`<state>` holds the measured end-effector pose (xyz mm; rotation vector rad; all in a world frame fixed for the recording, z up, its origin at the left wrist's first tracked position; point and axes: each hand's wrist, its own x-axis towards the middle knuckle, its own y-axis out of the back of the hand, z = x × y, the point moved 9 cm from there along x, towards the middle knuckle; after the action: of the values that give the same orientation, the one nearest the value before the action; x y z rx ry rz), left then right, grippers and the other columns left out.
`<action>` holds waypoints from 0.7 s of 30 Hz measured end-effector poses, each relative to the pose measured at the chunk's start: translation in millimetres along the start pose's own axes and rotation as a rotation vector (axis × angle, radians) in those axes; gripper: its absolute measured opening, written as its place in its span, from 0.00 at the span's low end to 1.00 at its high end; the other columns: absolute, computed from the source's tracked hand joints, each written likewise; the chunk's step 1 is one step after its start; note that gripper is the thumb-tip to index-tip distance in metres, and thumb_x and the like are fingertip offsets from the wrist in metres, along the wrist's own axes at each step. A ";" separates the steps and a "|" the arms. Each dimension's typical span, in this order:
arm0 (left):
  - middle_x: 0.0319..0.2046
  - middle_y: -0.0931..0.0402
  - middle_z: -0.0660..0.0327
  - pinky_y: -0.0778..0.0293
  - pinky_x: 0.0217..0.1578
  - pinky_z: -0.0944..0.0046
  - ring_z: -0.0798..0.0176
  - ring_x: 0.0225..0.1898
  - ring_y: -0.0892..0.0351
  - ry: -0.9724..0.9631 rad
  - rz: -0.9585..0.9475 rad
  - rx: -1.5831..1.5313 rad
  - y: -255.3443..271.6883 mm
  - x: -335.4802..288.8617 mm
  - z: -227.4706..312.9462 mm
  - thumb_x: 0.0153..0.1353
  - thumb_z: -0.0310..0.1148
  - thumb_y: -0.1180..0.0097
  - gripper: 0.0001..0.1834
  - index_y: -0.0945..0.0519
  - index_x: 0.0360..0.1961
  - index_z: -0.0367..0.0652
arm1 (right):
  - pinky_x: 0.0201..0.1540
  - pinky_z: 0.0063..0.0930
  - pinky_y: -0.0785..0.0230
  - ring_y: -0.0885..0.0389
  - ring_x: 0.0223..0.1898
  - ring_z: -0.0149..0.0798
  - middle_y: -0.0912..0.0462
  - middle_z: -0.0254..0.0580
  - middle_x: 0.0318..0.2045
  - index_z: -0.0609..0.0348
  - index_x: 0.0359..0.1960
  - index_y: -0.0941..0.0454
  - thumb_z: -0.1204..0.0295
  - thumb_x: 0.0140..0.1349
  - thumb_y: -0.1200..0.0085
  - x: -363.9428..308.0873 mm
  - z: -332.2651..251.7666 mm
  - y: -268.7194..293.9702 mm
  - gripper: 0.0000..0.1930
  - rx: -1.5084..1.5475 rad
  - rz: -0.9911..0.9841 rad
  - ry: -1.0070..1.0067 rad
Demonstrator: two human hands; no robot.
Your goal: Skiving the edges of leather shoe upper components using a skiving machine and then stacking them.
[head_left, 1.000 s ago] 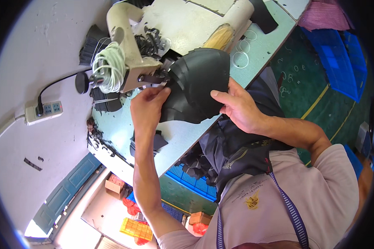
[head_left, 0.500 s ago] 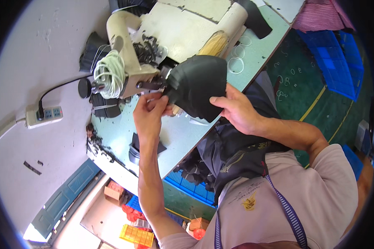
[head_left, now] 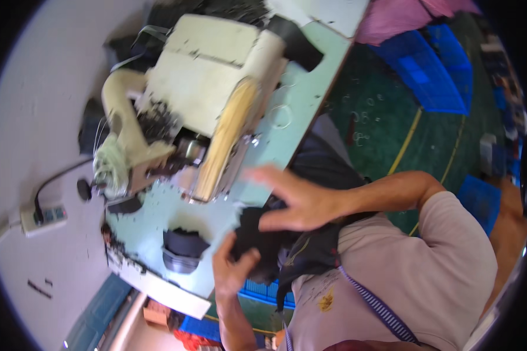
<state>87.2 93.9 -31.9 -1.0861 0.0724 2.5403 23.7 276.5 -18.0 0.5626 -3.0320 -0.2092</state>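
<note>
A black, layered-looking piece with a jagged upper edge is at the table's front edge, close to both hands. My left hand is at its left side, thumb and fingers apart, the thumb overlapping the dark material. I see no firm grip there. My right hand is blurred by motion, with its fingers stretched out and its thumb over the piece; it looks open. Beyond them, the pale machine has a bare wooden strip along its side.
Another black piece lies on the pale green table, left of my left hand. White cord hangs in a bundle on the machine arm. A power strip is on the wall. A blue crate is on the floor at the right.
Both hands have come away from the machine and down toward the table's front edge. The black piece is gone from the wooden strip. The view has shifted too.
</note>
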 end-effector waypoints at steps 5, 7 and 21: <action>0.50 0.22 0.54 0.28 0.55 0.62 0.62 0.52 0.23 0.144 -0.217 0.072 -57.1 -46.4 -42.4 0.55 0.25 0.33 0.31 0.27 0.61 0.30 | 0.54 0.52 0.31 0.23 0.52 0.63 0.20 0.63 0.47 0.65 0.63 0.33 0.58 0.63 0.41 -68.8 -2.7 -74.0 0.32 0.058 -0.989 -0.176; 0.49 0.21 0.54 0.26 0.54 0.61 0.61 0.50 0.22 0.108 0.128 -0.271 -40.1 -62.1 -44.3 0.53 0.24 0.33 0.30 0.25 0.59 0.30 | 0.54 0.52 0.31 0.23 0.51 0.62 0.20 0.62 0.47 0.65 0.63 0.32 0.58 0.63 0.41 -68.2 -1.4 -64.4 0.31 -0.041 -0.982 -0.164; 0.39 0.17 0.57 0.26 0.44 0.68 0.67 0.39 0.21 -0.207 0.313 0.279 98.2 60.7 99.0 0.62 0.35 0.37 0.19 0.18 0.49 0.30 | 0.58 0.31 0.31 0.25 0.55 0.31 0.22 0.40 0.54 0.62 0.64 0.33 0.69 0.74 0.54 22.9 28.9 -113.9 0.20 1.023 -0.214 -0.719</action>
<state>-54.4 41.1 -15.2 -0.7476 0.5636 2.7910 40.4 166.6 -62.2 1.0149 -3.5246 1.5202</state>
